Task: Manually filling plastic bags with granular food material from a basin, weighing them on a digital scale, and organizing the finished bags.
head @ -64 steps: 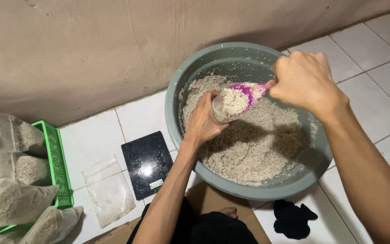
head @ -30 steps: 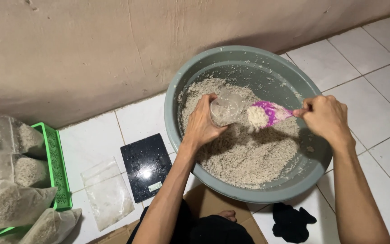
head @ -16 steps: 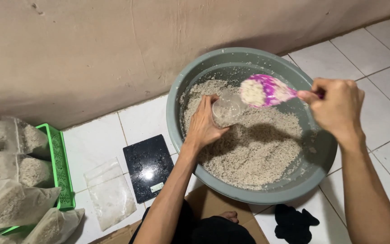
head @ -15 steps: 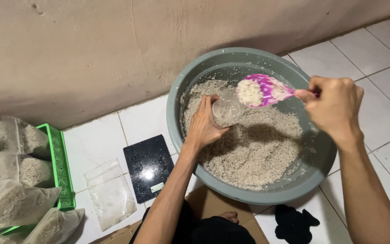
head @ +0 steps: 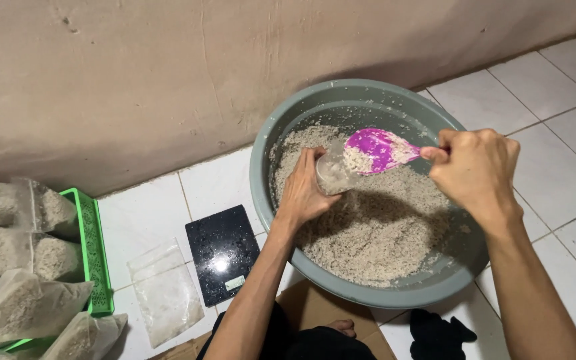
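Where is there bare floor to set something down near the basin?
Bare tile lies right of the basin, and between the wall and the scale. Crowded at left: tray, filled bags, empty bag.

A large grey round plastic basin [head: 271,143] of grain sits right of centre; a black flat scale [head: 223,253] lies left of it, and a green plastic basket [head: 93,250] of filled bags at far left.

Soft even light, faint motion blur

wall [head: 135,80]: beige plaster, rough, showing stains
floor [head: 561,100]: white tiles w/ grey grout, meeting wall
light: glaring off tiles
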